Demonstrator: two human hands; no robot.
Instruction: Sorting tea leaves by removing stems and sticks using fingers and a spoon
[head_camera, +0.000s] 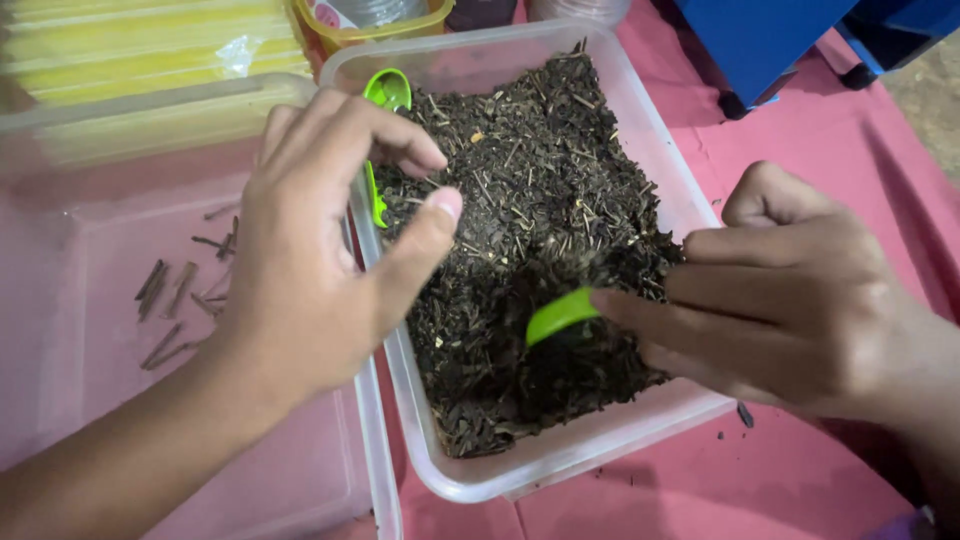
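While dug into the dark dried leaves (520, 190) in the clear tub (640, 130), green scoop (560, 315) pinched by right hand (790, 300); light, stiff plastic, probably best gripped at the handle. Left hand (320, 260) open, holding nothing, beside a second green scoop (385, 95).

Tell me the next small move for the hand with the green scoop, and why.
Probably lift the green scoop clear: the right hand has it dug into the dried leaves, while the left hand hovers open over the tub's rim.

Soft, even, somewhat dim light with faint shadows; slight overall blur, no glare.
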